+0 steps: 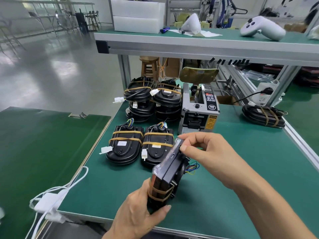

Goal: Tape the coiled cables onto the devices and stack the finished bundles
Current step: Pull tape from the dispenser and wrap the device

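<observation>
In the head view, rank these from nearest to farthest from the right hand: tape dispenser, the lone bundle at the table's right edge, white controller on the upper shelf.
From the right hand:
1. Tape dispenser, just behind the hand, mid-table.
2. Lone taped bundle, off to the right, by the table's edge.
3. White controller, far back on the upper shelf, right side.

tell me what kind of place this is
Most likely a factory assembly or packing bench. A green-matted bench holds an automatic tape dispenser and stacks of taped bundles, and both hands, the left hand and the right hand, hold another device.
</observation>
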`<state>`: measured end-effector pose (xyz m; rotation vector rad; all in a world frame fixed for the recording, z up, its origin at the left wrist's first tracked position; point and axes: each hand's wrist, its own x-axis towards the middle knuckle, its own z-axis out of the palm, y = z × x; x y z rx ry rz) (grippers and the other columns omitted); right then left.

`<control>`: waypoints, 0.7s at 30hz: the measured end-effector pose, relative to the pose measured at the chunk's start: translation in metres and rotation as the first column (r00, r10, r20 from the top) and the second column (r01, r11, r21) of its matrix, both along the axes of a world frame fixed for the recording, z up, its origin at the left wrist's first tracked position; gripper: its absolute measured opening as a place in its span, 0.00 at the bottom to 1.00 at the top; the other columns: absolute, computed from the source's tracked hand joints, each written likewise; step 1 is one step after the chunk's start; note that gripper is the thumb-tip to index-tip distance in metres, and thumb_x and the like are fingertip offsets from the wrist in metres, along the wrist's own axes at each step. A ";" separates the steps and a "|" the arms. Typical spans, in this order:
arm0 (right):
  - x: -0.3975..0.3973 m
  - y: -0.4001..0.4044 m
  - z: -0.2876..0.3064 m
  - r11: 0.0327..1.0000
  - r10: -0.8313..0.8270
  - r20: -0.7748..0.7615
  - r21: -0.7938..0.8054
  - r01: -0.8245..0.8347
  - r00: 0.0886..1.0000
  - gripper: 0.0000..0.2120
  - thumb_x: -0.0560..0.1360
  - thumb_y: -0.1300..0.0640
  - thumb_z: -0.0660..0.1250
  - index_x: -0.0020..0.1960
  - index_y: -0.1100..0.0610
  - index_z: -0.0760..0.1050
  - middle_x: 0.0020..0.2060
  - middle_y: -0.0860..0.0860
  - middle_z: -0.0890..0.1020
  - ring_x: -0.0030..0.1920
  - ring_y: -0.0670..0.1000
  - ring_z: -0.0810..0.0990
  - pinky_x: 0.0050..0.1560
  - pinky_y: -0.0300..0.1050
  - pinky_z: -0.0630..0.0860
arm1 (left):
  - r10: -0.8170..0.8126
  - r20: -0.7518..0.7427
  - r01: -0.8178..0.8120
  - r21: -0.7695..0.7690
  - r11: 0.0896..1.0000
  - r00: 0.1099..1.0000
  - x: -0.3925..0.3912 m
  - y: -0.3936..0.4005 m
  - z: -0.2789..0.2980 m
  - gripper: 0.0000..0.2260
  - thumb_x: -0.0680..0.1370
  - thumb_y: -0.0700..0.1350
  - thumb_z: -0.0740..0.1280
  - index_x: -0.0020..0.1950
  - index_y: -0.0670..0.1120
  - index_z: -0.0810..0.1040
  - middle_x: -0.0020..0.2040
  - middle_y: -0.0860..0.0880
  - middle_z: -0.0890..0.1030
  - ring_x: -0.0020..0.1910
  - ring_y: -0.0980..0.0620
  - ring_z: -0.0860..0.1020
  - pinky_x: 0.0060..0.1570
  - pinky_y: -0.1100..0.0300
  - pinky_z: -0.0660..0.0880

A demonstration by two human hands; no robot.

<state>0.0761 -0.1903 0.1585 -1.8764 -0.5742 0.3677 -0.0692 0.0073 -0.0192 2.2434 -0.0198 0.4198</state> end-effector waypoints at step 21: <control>-0.029 0.012 -0.005 0.989 -0.141 0.099 -0.041 0.145 0.985 0.03 0.72 0.52 0.76 0.40 0.46 0.85 0.57 0.30 0.79 0.62 0.38 0.80 0.66 0.55 0.76 | 0.017 0.005 -0.017 -0.010 1.000 1.000 0.000 -0.002 0.005 0.35 0.74 0.65 0.76 0.76 0.69 0.64 0.55 0.60 0.87 0.54 0.53 0.86 0.49 0.51 0.84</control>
